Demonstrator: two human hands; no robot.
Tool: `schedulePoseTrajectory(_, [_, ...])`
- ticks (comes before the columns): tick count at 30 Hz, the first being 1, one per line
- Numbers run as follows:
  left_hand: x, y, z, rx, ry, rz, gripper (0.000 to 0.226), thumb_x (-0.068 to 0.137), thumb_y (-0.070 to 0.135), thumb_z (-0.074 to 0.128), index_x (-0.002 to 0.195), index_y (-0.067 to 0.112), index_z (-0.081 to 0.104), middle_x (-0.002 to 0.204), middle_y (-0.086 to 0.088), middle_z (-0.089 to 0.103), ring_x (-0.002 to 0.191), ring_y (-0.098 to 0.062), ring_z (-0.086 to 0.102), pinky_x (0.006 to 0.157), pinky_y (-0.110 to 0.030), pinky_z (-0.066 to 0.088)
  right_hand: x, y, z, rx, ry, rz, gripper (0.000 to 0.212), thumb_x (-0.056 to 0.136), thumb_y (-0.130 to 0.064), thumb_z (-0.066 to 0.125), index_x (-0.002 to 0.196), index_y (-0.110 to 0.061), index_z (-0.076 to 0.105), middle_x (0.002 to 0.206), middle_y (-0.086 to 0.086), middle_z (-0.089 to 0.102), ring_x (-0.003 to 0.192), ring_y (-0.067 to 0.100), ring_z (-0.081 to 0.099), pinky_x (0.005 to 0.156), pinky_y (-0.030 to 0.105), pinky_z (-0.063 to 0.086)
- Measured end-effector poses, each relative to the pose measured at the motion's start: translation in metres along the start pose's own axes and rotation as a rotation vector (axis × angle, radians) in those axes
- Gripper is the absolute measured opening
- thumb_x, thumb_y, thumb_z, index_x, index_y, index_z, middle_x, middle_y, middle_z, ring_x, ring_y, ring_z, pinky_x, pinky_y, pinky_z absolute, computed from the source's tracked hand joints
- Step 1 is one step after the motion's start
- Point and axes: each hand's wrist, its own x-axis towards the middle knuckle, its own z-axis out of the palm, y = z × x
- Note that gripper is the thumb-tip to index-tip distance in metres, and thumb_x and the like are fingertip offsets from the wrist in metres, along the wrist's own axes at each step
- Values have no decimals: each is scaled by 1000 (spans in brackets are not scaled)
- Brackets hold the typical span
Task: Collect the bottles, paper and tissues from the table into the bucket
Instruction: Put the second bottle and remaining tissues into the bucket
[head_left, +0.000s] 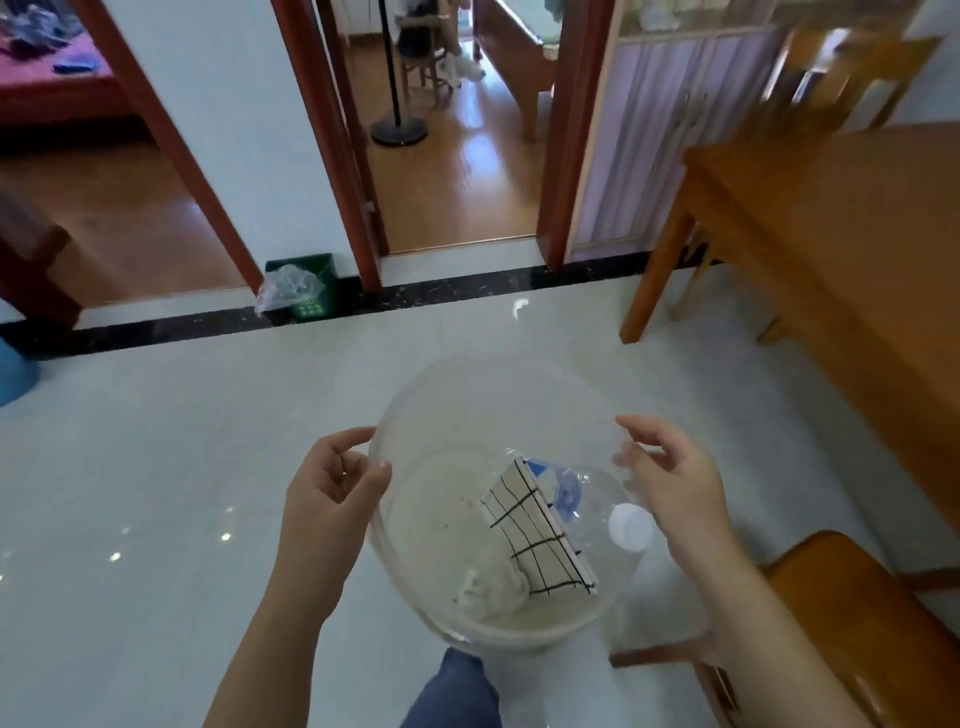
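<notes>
A clear plastic bucket (447, 395) hangs in front of me above the white tiled floor. My left hand (332, 483) pinches its left rim and my right hand (670, 483) pinches its right rim. Inside lie a crushed clear bottle (587, 499) with a white cap (629, 526) and blue label, a checked paper pad (535, 530) leaning against it, and a crumpled tissue (491, 584) at the bottom.
A wooden table (831, 244) stands to the right, a wooden chair (841, 613) at the lower right. A green bin (311, 291) with a plastic bag sits by the doorway wall. A blue object (13, 369) is at the left edge.
</notes>
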Motion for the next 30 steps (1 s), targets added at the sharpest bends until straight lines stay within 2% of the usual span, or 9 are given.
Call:
schedulePoseTrajectory(3, [59,8,13,2,-121,12,24,83,5,58,99,23,60,74,-9,55,71,-25,53,70,-46,49,32,-14,7,-2,113,15,43,81,1,53,78,-40,64,88,-6,62,69,10,58,50,10,48])
schedulePoseTrajectory(7, [126,21,41,-20,-263,26,25,83,7,58,99,26,59,75,-9,57,69,-22,56,64,-36,51,63,-29,6,-22,267,0,39,81,3,55,85,-35,63,92,-5,61,76,16,59,54,12,49])
schedulePoseTrajectory(11, [169,32,82,-23,-402,40,23,83,12,59,99,28,60,85,-23,57,77,-34,57,70,-43,53,85,-35,-7,-36,431,49,29,82,0,56,98,-23,64,93,-3,61,69,-2,57,51,9,48])
schedulePoseTrajectory(16, [203,39,140,-37,-532,46,21,82,13,60,98,26,61,87,-28,56,75,-31,57,68,-40,52,112,-34,-33,-38,583,104,24,84,-6,56,101,-22,64,91,-8,63,80,9,57,63,27,51])
schedulePoseTrajectory(21, [232,48,206,-13,-633,54,21,80,14,61,97,26,60,79,-15,58,71,-24,60,63,-33,54,148,-24,-68,-35,684,113,21,86,-10,55,98,-25,64,89,-12,62,81,8,57,65,27,50])
schedulePoseTrajectory(26, [263,65,296,19,-693,77,20,80,9,61,95,24,61,75,-13,55,69,-24,55,71,-44,52,203,-9,-120,26,767,84,19,87,-10,55,100,-21,65,92,-5,64,78,11,58,64,26,49])
schedulePoseTrajectory(30, [286,85,372,71,-723,82,20,81,11,62,97,23,61,87,-28,57,76,-41,58,73,-55,52,253,-6,-170,53,797,87,18,88,-14,55,99,-25,64,95,-11,63,86,11,59,67,29,51])
